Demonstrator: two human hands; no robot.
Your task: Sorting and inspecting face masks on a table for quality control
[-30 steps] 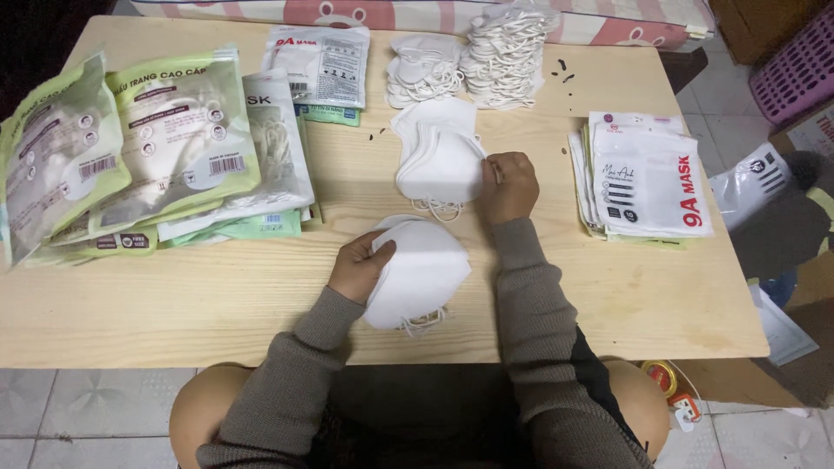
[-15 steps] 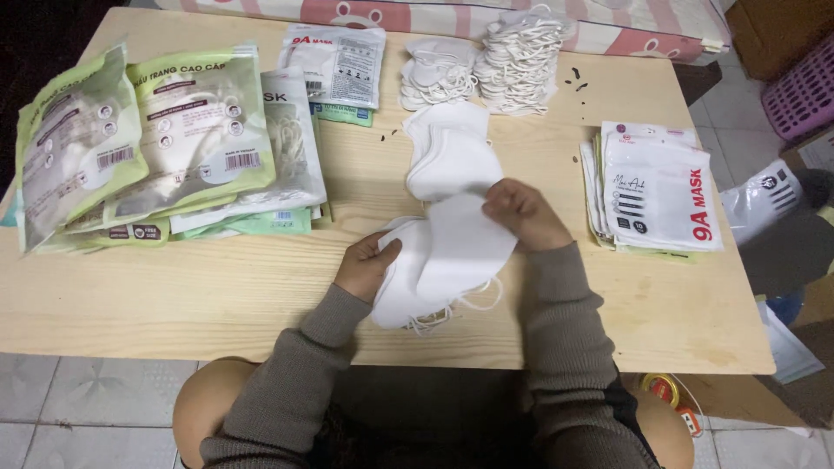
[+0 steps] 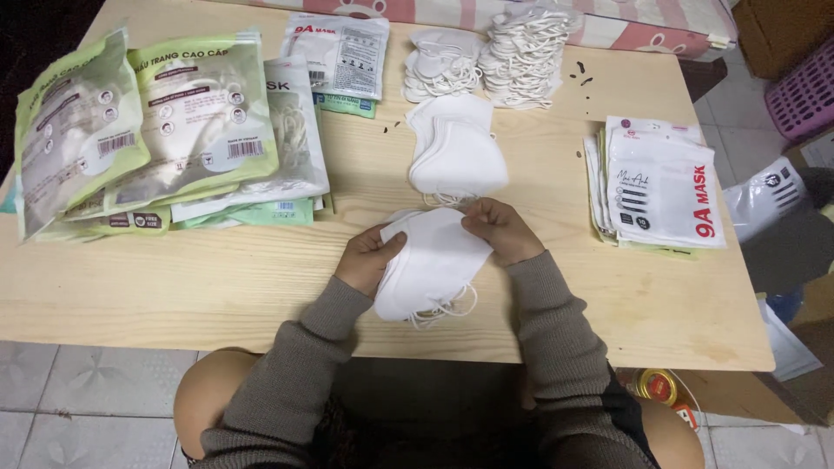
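Both my hands grip a small stack of folded white face masks (image 3: 432, 265) just above the wooden table (image 3: 217, 278), near its front edge. My left hand (image 3: 369, 258) holds the stack's left end, my right hand (image 3: 497, 229) pinches its upper right corner. White ear loops dangle from the stack's lower side. Just beyond my hands lies another pile of white masks (image 3: 456, 149), flat on the table.
Green-and-white filled mask bags (image 3: 165, 130) are heaped at the left. A stack of white flat pouches (image 3: 660, 187) lies at the right. Bundles of white ear loops (image 3: 526, 52) and a pouch (image 3: 340, 54) sit at the back. A pink basket (image 3: 804, 91) stands off the table's right.
My right hand left the far pile and joined the left hand on the mask stack, which both hands have lifted and tilted off the table.
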